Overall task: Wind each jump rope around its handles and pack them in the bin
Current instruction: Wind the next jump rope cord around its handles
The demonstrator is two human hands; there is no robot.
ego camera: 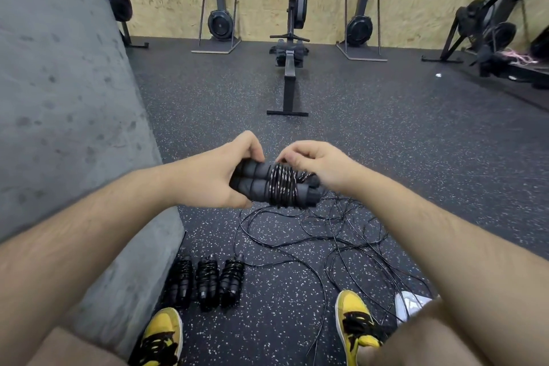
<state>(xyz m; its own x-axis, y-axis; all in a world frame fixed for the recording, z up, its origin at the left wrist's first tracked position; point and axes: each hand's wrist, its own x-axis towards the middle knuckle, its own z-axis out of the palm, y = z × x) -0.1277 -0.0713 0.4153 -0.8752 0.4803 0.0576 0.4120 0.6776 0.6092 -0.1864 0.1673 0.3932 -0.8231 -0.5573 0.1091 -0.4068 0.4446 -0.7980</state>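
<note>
My left hand point(221, 171) grips the left ends of two dark grey jump rope handles point(255, 180) held side by side. Black speckled cord point(282, 186) is coiled round their middle. My right hand point(316, 162) pinches the cord at the top of the coil, above the handles' right ends. Three wound jump ropes point(205, 279) lie in a row on the floor beside my left foot. A tangle of loose black ropes point(320, 235) spreads over the floor under my hands. No bin is in view.
A grey concrete block point(65, 104) rises at my left. A rowing machine point(289, 68) stands ahead on the speckled rubber floor, with more machines along the plywood wall. My yellow shoes point(355, 321) are at the bottom, a white object point(411, 304) beside the right one.
</note>
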